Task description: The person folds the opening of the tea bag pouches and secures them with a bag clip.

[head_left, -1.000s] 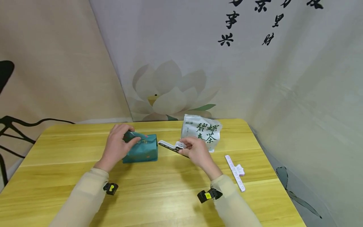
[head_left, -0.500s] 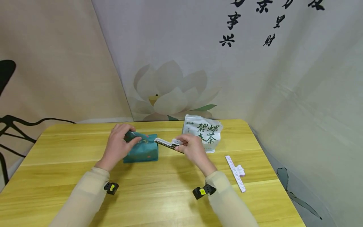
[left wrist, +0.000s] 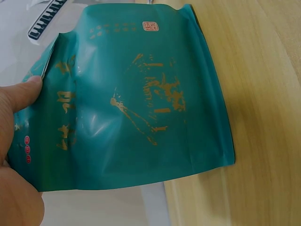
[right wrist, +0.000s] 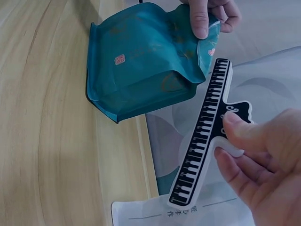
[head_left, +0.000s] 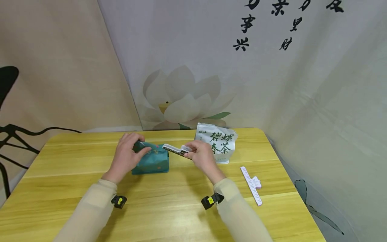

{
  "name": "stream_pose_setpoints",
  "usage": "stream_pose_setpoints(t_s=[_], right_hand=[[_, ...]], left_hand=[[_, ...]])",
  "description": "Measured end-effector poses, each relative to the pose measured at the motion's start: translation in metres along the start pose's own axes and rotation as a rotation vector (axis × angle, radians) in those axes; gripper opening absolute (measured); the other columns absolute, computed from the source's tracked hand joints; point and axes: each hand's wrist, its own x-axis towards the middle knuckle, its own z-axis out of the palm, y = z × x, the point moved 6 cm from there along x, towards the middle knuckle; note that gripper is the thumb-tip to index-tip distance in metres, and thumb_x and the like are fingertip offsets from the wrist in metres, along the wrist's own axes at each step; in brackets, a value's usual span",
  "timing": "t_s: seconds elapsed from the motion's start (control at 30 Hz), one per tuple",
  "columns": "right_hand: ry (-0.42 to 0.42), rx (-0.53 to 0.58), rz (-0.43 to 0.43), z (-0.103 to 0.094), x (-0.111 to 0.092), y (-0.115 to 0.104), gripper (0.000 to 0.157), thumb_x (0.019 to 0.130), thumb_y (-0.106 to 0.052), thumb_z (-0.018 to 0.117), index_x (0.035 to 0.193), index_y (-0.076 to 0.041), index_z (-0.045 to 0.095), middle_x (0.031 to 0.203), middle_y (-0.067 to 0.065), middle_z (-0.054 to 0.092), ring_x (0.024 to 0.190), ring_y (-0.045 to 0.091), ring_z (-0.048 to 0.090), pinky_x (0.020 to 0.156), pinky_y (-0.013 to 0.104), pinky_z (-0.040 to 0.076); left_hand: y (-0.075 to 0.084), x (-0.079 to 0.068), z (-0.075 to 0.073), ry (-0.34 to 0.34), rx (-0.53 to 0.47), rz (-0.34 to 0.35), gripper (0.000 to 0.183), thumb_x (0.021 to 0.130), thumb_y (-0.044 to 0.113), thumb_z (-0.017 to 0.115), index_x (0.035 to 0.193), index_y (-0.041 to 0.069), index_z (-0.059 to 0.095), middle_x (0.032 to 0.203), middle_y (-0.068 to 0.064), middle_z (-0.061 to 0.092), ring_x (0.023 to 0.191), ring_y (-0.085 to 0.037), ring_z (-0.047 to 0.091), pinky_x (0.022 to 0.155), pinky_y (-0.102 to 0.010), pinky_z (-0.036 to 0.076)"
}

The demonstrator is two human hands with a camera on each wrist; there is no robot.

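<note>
My left hand pinches the folded top of a teal tea bag that stands on the table. In the left wrist view the thumb presses the fold of the bag, whose front bears gold print. Between thumb and fingers, my right hand holds a long bag clip with a piano-key pattern by its handle. The tip of this clip is close to the right end of the bag's fold; in the right wrist view it looks just beside it. Whether they touch I cannot tell.
A white tea bag with green characters stands behind my right hand. To the right a white ruler-patterned clip lies on the wooden table. A printed curtain hangs behind the table's back edge.
My right hand has moved left with the piano-key clip, bringing it up to the teal bag's fold. The left hand has kept its hold on the bag with hardly any movement.
</note>
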Motion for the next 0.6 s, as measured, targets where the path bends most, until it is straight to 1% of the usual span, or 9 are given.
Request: stream_pose_setpoints(t_s=[0.33,0.6], right_hand=[[0.018,-0.058,-0.069,0.0052,0.0055,-0.0056,0.025,0.081,-0.002,0.086,0.105,-0.005,0.080,0.096,0.007,0.076,0.080,0.021,0.070,0.068,0.027,0.056],[0.020,-0.079,-0.074,0.0065,0.0077,-0.0074,0.022,0.082,-0.002,0.085,0.104,-0.006,0.080,0.103,0.008,0.077,0.082,0.022,0.071,0.071,0.028,0.057]], left_hand=[[0.0011,-0.0008,0.0004,-0.004,0.006,-0.001,0.036,0.078,0.004,0.090,0.098,0.005,0.060,0.099,-0.011,0.069,0.092,-0.029,0.051,0.082,-0.045,0.039],[0.0021,-0.0008,-0.0002,-0.010,0.005,-0.007,0.036,0.079,0.005,0.090,0.099,0.005,0.060,0.099,-0.012,0.069,0.092,-0.028,0.050,0.081,-0.044,0.038]])
